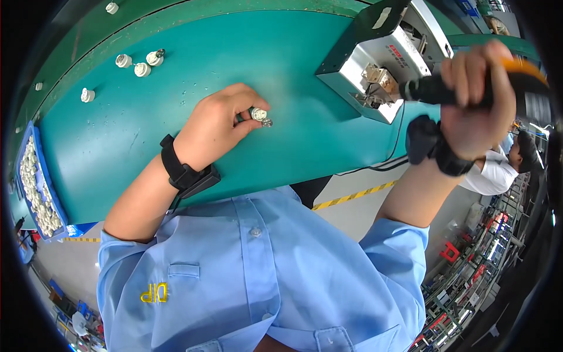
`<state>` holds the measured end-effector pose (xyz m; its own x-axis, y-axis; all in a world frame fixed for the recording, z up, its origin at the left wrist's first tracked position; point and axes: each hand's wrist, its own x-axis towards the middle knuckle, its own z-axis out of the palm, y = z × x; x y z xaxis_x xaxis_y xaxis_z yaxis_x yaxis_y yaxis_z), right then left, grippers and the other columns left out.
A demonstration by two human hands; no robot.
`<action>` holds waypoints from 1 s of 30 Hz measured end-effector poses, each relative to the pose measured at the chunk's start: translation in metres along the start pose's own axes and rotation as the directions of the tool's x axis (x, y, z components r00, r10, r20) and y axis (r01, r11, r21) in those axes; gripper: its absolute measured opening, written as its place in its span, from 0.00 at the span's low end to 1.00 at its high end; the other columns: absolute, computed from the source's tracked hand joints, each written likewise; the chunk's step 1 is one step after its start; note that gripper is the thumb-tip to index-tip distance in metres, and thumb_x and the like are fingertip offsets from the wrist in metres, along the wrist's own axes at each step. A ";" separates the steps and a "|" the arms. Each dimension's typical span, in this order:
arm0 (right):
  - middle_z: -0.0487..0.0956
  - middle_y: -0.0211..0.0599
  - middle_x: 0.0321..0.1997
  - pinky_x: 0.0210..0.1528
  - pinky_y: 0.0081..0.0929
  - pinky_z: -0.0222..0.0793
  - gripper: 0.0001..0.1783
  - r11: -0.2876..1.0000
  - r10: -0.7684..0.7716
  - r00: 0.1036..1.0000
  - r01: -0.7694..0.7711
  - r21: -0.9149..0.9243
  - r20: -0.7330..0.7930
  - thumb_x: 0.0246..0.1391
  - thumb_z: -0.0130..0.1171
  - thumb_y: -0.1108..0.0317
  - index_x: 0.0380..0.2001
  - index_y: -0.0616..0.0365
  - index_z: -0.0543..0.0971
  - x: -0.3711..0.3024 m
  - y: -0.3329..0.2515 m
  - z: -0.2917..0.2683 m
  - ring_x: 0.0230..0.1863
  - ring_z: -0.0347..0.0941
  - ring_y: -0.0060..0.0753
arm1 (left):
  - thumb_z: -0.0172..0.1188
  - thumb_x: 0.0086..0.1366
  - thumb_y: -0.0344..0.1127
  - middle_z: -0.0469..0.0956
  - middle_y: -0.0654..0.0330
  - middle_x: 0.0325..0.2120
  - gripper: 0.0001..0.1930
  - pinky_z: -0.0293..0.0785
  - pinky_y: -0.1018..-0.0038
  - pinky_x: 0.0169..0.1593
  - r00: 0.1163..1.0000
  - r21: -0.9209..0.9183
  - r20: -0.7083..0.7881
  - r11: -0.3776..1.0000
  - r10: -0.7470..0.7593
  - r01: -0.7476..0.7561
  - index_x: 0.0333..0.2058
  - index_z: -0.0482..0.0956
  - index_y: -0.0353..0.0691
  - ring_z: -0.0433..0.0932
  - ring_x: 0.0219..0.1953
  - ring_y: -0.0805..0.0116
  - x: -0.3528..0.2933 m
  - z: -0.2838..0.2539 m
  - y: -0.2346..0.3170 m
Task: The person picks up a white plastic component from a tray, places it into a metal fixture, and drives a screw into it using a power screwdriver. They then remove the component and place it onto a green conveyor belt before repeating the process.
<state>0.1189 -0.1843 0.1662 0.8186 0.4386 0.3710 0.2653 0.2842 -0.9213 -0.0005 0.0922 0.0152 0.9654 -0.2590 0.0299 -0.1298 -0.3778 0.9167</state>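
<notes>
My left hand is closed on a small white round plastic part just above the green mat. A little metal piece sticks out at that part's lower edge. Raised at the right, my right hand wraps round a black and orange power screwdriver, slightly blurred. The driver's front end points left, close to the opening of a silver and black screw feeder. Whether its tip touches the feeder's metal block I cannot tell.
Several similar white parts stand on the mat's far left, and another lies nearer. A blue tray full of white parts sits at the left edge. Dark cables hang by the front edge. Another person is at the right.
</notes>
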 end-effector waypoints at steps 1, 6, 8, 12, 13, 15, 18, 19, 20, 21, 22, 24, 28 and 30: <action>0.63 0.26 0.20 0.30 0.25 0.58 0.13 0.998 0.023 0.967 -0.038 -0.053 -0.255 0.59 0.51 0.64 0.42 0.63 0.73 0.004 0.002 -0.002 0.21 0.58 0.22 | 0.66 0.52 0.22 0.77 0.58 0.32 0.11 0.74 0.73 0.31 1.000 0.016 -0.006 1.000 0.003 -0.003 0.36 0.80 0.38 0.78 0.26 0.67 0.001 0.000 -0.001; 0.61 0.23 0.21 0.34 0.23 0.57 0.11 0.950 0.270 0.926 -0.211 0.229 -0.265 0.62 0.47 0.66 0.41 0.63 0.71 0.014 0.028 -0.031 0.23 0.58 0.18 | 0.67 0.52 0.25 0.78 0.59 0.30 0.11 0.74 0.71 0.31 0.999 0.112 -0.030 0.994 0.020 -0.017 0.36 0.80 0.40 0.78 0.26 0.66 0.002 0.004 -0.011; 0.62 0.25 0.19 0.29 0.26 0.57 0.13 0.991 0.099 0.906 -0.052 0.124 -0.411 0.60 0.49 0.65 0.43 0.62 0.73 -0.008 0.030 0.028 0.21 0.58 0.21 | 0.67 0.52 0.26 0.78 0.59 0.30 0.11 0.74 0.71 0.31 0.999 0.065 -0.033 0.998 0.005 -0.003 0.35 0.80 0.40 0.78 0.27 0.66 0.002 0.004 -0.010; 0.62 0.26 0.17 0.27 0.27 0.59 0.14 0.975 -0.013 0.958 0.076 0.211 -0.286 0.61 0.48 0.64 0.44 0.63 0.71 -0.031 0.028 0.095 0.19 0.58 0.21 | 0.66 0.51 0.27 0.78 0.59 0.29 0.10 0.74 0.69 0.33 1.000 -0.011 -0.021 1.000 0.006 -0.006 0.35 0.80 0.40 0.78 0.28 0.64 0.004 0.007 -0.010; 0.62 0.26 0.17 0.27 0.27 0.58 0.15 0.978 -0.064 0.978 0.101 0.185 -0.196 0.61 0.46 0.62 0.44 0.61 0.70 -0.033 0.032 0.102 0.19 0.58 0.21 | 0.66 0.51 0.27 0.78 0.59 0.29 0.10 0.74 0.69 0.33 1.000 -0.027 -0.013 0.999 0.020 -0.021 0.34 0.80 0.40 0.78 0.29 0.64 0.005 0.007 -0.010; 0.63 0.27 0.19 0.28 0.26 0.57 0.16 0.977 -0.162 0.987 0.162 0.138 -0.009 0.63 0.42 0.59 0.44 0.59 0.69 -0.035 0.040 0.115 0.19 0.59 0.21 | 0.66 0.51 0.27 0.78 0.58 0.29 0.10 0.74 0.68 0.34 0.999 -0.011 -0.034 1.000 0.025 -0.025 0.34 0.80 0.40 0.78 0.29 0.63 0.003 0.005 -0.012; 0.62 0.28 0.18 0.25 0.26 0.57 0.15 0.989 -0.149 0.989 0.149 0.016 -0.021 0.62 0.42 0.60 0.45 0.59 0.69 -0.035 0.049 0.130 0.17 0.58 0.22 | 0.66 0.51 0.26 0.78 0.58 0.29 0.10 0.74 0.67 0.34 0.997 0.010 -0.042 0.998 0.059 -0.059 0.34 0.80 0.40 0.78 0.30 0.61 0.002 0.006 -0.013; 0.62 0.28 0.17 0.24 0.26 0.57 0.15 0.989 -0.145 0.989 0.143 -0.044 -0.026 0.62 0.41 0.60 0.45 0.58 0.68 -0.035 0.050 0.133 0.16 0.58 0.23 | 0.65 0.51 0.26 0.78 0.58 0.29 0.10 0.74 0.67 0.35 0.997 0.009 -0.041 0.998 0.059 -0.058 0.34 0.80 0.40 0.78 0.31 0.60 0.002 0.007 -0.013; 0.62 0.28 0.17 0.24 0.26 0.57 0.15 0.989 -0.142 0.990 0.140 -0.047 -0.024 0.62 0.41 0.60 0.45 0.58 0.68 -0.035 0.051 0.135 0.16 0.58 0.23 | 0.65 0.51 0.26 0.78 0.58 0.29 0.10 0.74 0.66 0.35 0.998 0.008 -0.040 0.998 0.058 -0.058 0.34 0.80 0.40 0.78 0.31 0.60 0.002 0.008 -0.013; 0.62 0.29 0.17 0.23 0.26 0.56 0.15 0.989 -0.130 0.991 0.128 -0.072 -0.033 0.62 0.42 0.60 0.45 0.59 0.68 -0.035 0.053 0.136 0.15 0.58 0.23 | 0.65 0.51 0.25 0.78 0.58 0.29 0.10 0.74 0.66 0.35 0.998 0.009 -0.041 0.998 0.056 -0.056 0.34 0.80 0.40 0.78 0.31 0.59 0.002 0.007 -0.013; 0.62 0.29 0.17 0.22 0.26 0.56 0.15 0.989 -0.120 0.992 0.115 -0.097 -0.043 0.62 0.42 0.60 0.45 0.59 0.68 -0.035 0.054 0.138 0.15 0.58 0.24 | 0.65 0.51 0.25 0.78 0.58 0.29 0.10 0.74 0.66 0.35 0.998 0.007 -0.045 0.999 0.054 -0.053 0.34 0.80 0.40 0.78 0.31 0.59 0.002 0.007 -0.013; 0.62 0.29 0.16 0.21 0.26 0.56 0.15 0.988 -0.106 0.993 0.099 -0.120 -0.050 0.62 0.42 0.60 0.45 0.59 0.67 -0.034 0.057 0.140 0.14 0.58 0.24 | 0.65 0.51 0.25 0.78 0.58 0.30 0.10 0.74 0.65 0.35 0.999 -0.003 -0.032 0.999 0.038 -0.038 0.34 0.80 0.39 0.78 0.32 0.58 0.002 0.005 -0.012; 0.63 0.30 0.16 0.22 0.27 0.56 0.12 0.990 -0.113 0.993 0.116 -0.082 0.037 0.62 0.44 0.62 0.42 0.59 0.66 -0.032 0.061 0.142 0.14 0.59 0.25 | 0.64 0.51 0.25 0.78 0.58 0.30 0.09 0.74 0.65 0.36 0.999 -0.010 -0.033 0.999 0.032 -0.032 0.33 0.80 0.39 0.78 0.32 0.57 0.001 0.004 -0.011; 0.63 0.30 0.16 0.22 0.27 0.57 0.11 0.990 -0.101 0.991 0.108 -0.088 0.086 0.61 0.45 0.62 0.40 0.58 0.66 -0.031 0.060 0.142 0.14 0.59 0.24 | 0.64 0.51 0.25 0.78 0.58 0.30 0.09 0.74 0.64 0.36 0.999 -0.010 -0.038 1.000 0.029 -0.030 0.33 0.80 0.39 0.78 0.32 0.56 0.001 0.004 -0.010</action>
<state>0.0373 -0.0595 0.1159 0.7407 0.4797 0.4705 0.3961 0.2539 -0.8824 0.0006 0.0927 0.0042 0.9690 -0.2363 0.0719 -0.1563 -0.3612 0.9193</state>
